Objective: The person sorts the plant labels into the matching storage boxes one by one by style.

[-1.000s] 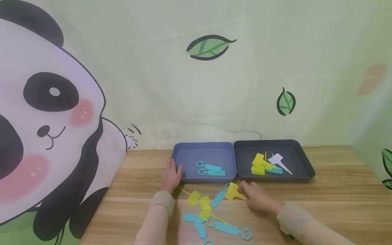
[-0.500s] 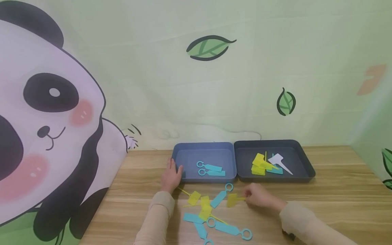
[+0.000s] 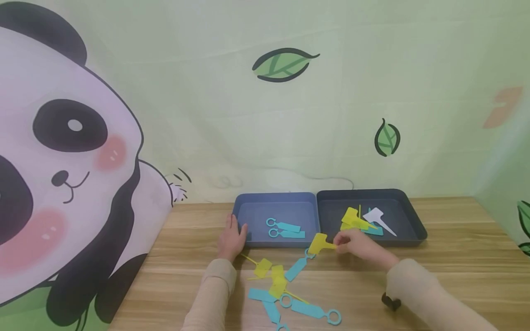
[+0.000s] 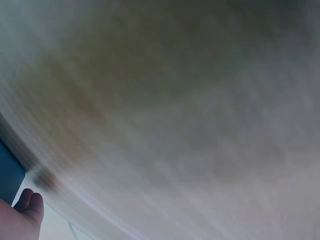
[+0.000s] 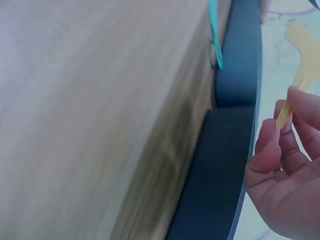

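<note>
My right hand (image 3: 360, 244) pinches a yellow T-shaped plant label (image 3: 319, 243) by its pointed stem, over the front of the two trays. In the right wrist view thumb and fingertips meet on the stem of this yellow label (image 5: 302, 55), its wide head turned up. My left hand (image 3: 232, 238) rests at the left front corner of the blue tray (image 3: 252, 207), fingers along its side. Two turquoise ring tags (image 3: 289, 226) lie in that tray. Yellow labels (image 3: 351, 216), a white label (image 3: 374, 215) and a turquoise piece (image 3: 374, 230) lie in the dark tray (image 3: 407, 230).
On the wooden table (image 3: 468, 266), in front of the trays, lie loose yellow labels (image 3: 277, 280) and several turquoise ring tags (image 3: 306, 308), some overlapping. One turquoise tag (image 3: 296, 269) points toward the trays. A fabric wall (image 3: 207, 115) with printed leaves and a panda stands behind.
My right hand turns the yellow label about in front of the trays, then lifts it up toward the dark tray's front rim. The left hand stays at the blue tray.
</note>
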`<state>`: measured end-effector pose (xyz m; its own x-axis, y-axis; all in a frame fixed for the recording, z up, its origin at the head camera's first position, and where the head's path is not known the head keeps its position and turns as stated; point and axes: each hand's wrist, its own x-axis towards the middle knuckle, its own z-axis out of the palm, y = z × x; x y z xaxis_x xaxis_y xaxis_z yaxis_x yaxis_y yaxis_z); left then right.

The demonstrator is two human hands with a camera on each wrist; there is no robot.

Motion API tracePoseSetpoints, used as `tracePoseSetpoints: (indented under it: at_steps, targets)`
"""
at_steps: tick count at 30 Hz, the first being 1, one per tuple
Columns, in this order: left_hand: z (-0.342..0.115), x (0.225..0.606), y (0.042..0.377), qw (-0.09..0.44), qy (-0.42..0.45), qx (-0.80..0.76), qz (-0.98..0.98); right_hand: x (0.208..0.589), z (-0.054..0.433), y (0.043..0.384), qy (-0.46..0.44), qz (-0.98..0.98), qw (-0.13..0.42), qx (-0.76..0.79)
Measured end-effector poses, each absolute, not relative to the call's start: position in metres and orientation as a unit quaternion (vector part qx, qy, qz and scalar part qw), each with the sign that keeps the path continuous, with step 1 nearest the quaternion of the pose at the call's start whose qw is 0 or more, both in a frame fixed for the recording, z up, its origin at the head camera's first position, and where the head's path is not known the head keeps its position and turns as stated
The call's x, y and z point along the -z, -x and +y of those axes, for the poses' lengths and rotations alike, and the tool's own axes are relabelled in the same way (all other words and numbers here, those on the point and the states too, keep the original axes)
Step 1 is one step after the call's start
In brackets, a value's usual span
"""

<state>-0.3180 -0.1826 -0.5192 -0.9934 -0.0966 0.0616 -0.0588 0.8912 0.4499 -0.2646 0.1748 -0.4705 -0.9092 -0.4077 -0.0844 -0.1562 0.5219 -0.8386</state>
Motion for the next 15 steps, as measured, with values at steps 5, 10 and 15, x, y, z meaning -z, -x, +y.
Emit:
tracePoseSetpoints:
  at_steps: [5, 10, 15]
  targets:
    - [-0.181, 0.519, 0.316, 0.056, -0.037, 0.236, -0.969, 0.467, 0.189, 0.276, 0.114, 0.842, 0.116, 0.515]
    - [-0.182, 0.519, 0.317, 0.049, -0.038, 0.231, -0.971, 0.465, 0.200, 0.287, 0.056, 0.826, 0.104, 0.550]
    - [-0.183, 0.519, 0.317, 0.047, -0.036, 0.211, -0.976, 0.462, 0.207, 0.300, -0.018, 0.810, 0.115, 0.574]
